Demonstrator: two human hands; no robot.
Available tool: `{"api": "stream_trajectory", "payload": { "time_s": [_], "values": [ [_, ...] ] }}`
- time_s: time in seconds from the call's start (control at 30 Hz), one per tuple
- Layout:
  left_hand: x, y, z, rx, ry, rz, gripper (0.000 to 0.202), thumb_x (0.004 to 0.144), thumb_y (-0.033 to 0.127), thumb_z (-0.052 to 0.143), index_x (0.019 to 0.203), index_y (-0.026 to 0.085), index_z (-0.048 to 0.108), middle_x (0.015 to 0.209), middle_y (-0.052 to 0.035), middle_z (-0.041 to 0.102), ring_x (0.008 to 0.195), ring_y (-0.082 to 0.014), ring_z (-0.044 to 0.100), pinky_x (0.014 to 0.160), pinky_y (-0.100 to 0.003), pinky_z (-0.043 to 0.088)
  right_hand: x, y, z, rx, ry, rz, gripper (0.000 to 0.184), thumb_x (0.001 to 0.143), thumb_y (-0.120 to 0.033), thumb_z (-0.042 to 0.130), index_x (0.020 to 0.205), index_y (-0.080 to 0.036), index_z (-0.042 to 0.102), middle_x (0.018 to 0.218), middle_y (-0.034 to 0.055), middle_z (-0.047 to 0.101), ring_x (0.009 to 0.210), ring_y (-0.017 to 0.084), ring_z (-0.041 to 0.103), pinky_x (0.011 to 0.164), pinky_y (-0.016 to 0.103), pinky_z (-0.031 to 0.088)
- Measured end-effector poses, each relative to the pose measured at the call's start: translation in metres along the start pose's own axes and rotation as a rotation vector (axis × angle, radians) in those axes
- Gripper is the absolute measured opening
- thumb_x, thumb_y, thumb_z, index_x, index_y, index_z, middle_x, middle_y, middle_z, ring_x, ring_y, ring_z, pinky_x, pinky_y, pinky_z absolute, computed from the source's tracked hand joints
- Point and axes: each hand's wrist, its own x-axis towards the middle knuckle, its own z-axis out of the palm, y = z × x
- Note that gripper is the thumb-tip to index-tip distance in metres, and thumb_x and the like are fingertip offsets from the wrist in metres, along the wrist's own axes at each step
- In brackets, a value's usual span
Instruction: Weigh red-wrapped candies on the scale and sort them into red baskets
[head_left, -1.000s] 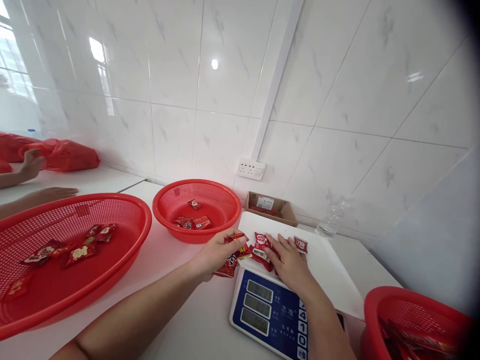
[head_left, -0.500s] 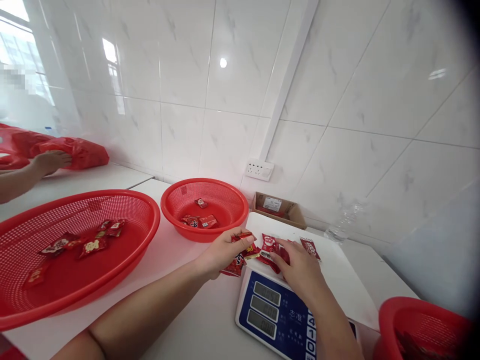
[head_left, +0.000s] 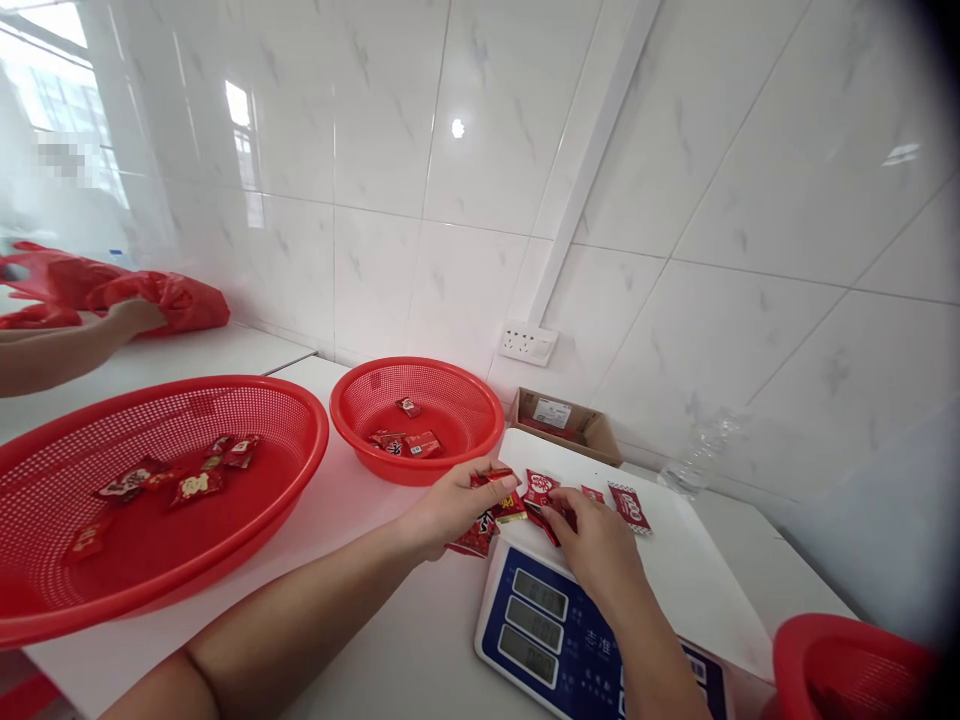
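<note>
My left hand is closed around several small red snack packets, one with yellow lettering, at the near left corner of the scale. My right hand reaches over the digital scale, thumb and fingers pinched on a red snack packet at its white platform. Another red packet with white print lies just beyond those fingertips. Farther right on the platform rests a dark red packet with a checkered edge, and a smaller red one is partly hidden behind my hand.
Two red perforated baskets, one large and one smaller, hold a few packets. Another red basket is at lower right. Behind the scale are a cardboard box and a clear plastic bottle. At far left, another person's hand touches red bags.
My right hand has drawn slightly back from the packets on the platform, its fingers closing on one. The view has shifted a little. The other person's hand has moved on the red bag.
</note>
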Motion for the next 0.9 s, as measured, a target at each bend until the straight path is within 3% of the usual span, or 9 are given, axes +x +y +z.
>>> {"api": "stream_trajectory", "payload": {
  "time_s": [0.2, 0.43, 0.53, 0.7, 0.9],
  "values": [
    [0.000, 0.001, 0.001, 0.003, 0.010, -0.019, 0.032, 0.070, 0.042, 0.069, 0.086, 0.016, 0.059, 0.068, 0.0012, 0.062, 0.054, -0.0078, 0.055, 0.055, -0.020, 0.044, 0.002, -0.001, 0.001, -0.045, 0.039, 0.007, 0.019, 0.087, -0.026, 0.044, 0.076, -0.020, 0.059, 0.080, 0.0050, 0.068, 0.082, 0.024, 0.060, 0.079, 0.039, 0.036],
    [-0.001, 0.002, 0.000, 0.017, 0.017, -0.024, 0.035, 0.069, 0.044, 0.069, 0.086, 0.016, 0.058, 0.067, 0.0009, 0.062, 0.053, -0.0079, 0.054, 0.052, -0.020, 0.043, 0.005, 0.001, -0.002, -0.059, 0.095, 0.081, 0.024, 0.088, -0.029, 0.036, 0.080, -0.019, 0.056, 0.074, 0.0094, 0.066, 0.076, 0.026, 0.059, 0.074, 0.037, 0.037],
    [0.000, 0.001, -0.001, 0.000, 0.007, -0.023, 0.035, 0.068, 0.044, 0.070, 0.085, 0.016, 0.057, 0.068, 0.0009, 0.061, 0.053, -0.0082, 0.055, 0.053, -0.020, 0.043, 0.005, 0.001, -0.010, -0.023, 0.176, 0.167, 0.027, 0.086, -0.032, 0.032, 0.083, -0.018, 0.055, 0.080, 0.0123, 0.066, 0.078, 0.027, 0.058, 0.070, 0.037, 0.038],
    [0.003, -0.004, -0.002, -0.011, 0.015, 0.004, 0.036, 0.066, 0.044, 0.071, 0.082, 0.017, 0.054, 0.070, 0.0013, 0.060, 0.059, -0.0090, 0.056, 0.056, -0.021, 0.043, 0.003, 0.003, -0.024, 0.318, 0.308, 0.376, 0.033, 0.078, -0.047, 0.038, 0.081, -0.020, 0.057, 0.078, 0.0096, 0.066, 0.070, 0.025, 0.058, 0.062, 0.033, 0.040],
    [0.002, -0.004, -0.001, 0.043, 0.025, -0.010, 0.050, 0.063, 0.045, 0.072, 0.102, 0.018, 0.057, 0.079, -0.0017, 0.063, 0.069, -0.0108, 0.058, 0.063, -0.023, 0.043, -0.002, 0.001, -0.022, 0.756, 0.236, 0.374, 0.044, 0.076, -0.058, 0.046, 0.091, -0.018, 0.059, 0.075, 0.0050, 0.067, 0.063, 0.021, 0.060, 0.056, 0.030, 0.044]
  ]
}}
